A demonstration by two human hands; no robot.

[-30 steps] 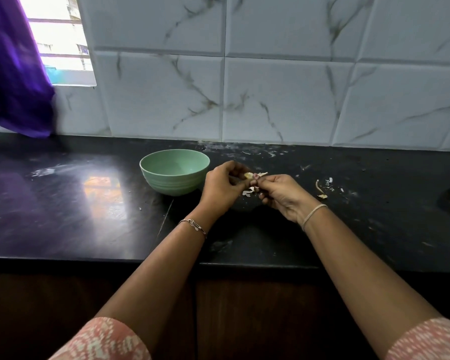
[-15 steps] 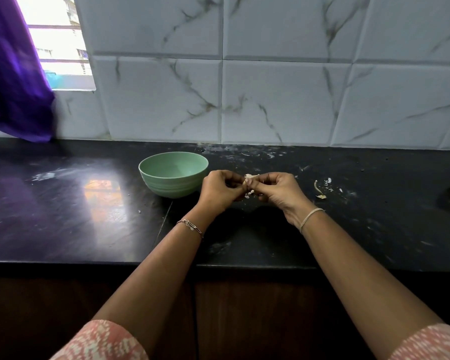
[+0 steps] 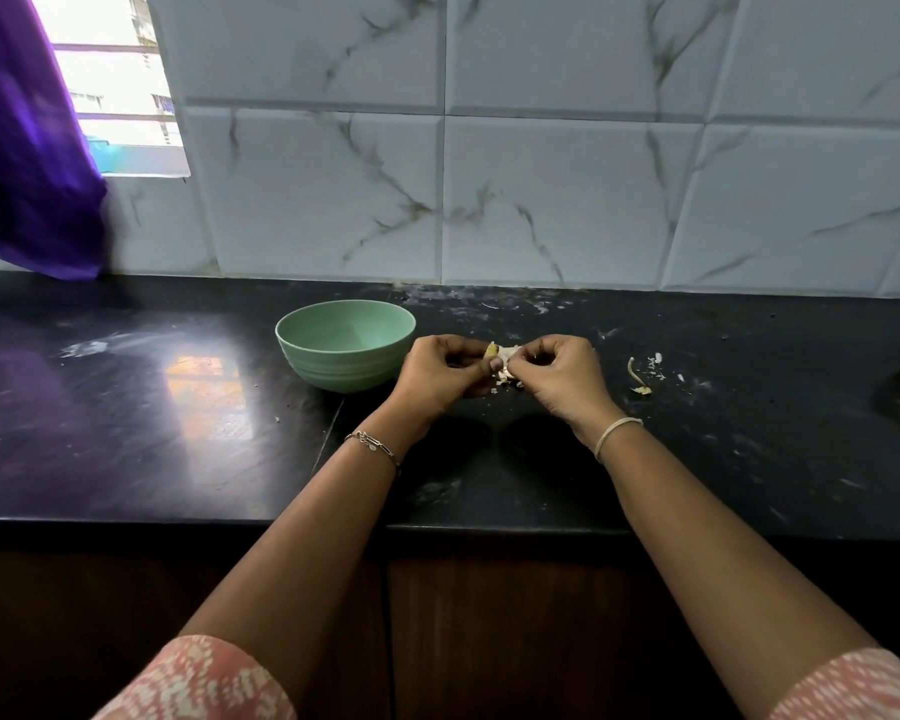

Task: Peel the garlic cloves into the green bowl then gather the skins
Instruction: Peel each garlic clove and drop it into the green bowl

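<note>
At a glossy black stone counter (image 3: 178,433), I work a small yellowish garlic clove (image 3: 491,349) between both hands. I hold it just above the surface so that loose scraps fall on the stone and not into the round pale-green ribbed bowl (image 3: 333,368). The bowl stands just beside my left hand (image 3: 440,374), at its ten o'clock, close enough, I judge, for a short drop once the clove is bare. My left hand is curled, thumb and fingertips pinching the clove at one end to steady it. My right hand (image 3: 559,374), at three o'clock from the left and nearly touching it, is curled likewise. Its thumb and forefinger nip the papery white skin (image 3: 510,351) that clings to the clove, and the other fingers fold toward the palm. Neither hand is spread. Small white flakes (image 3: 505,377) lie on the counter under my fingers, at six o'clock from the clove. A curled tan strip of peel (image 3: 635,374), with a few white crumbs near it, lies apart at three o'clock from my right hand; these skins are not yet gathered. The part of the bowl's inside that shows holds no clove; its bottom is hidden behind the near wall. Peeling, by my reading, is under way.
</note>
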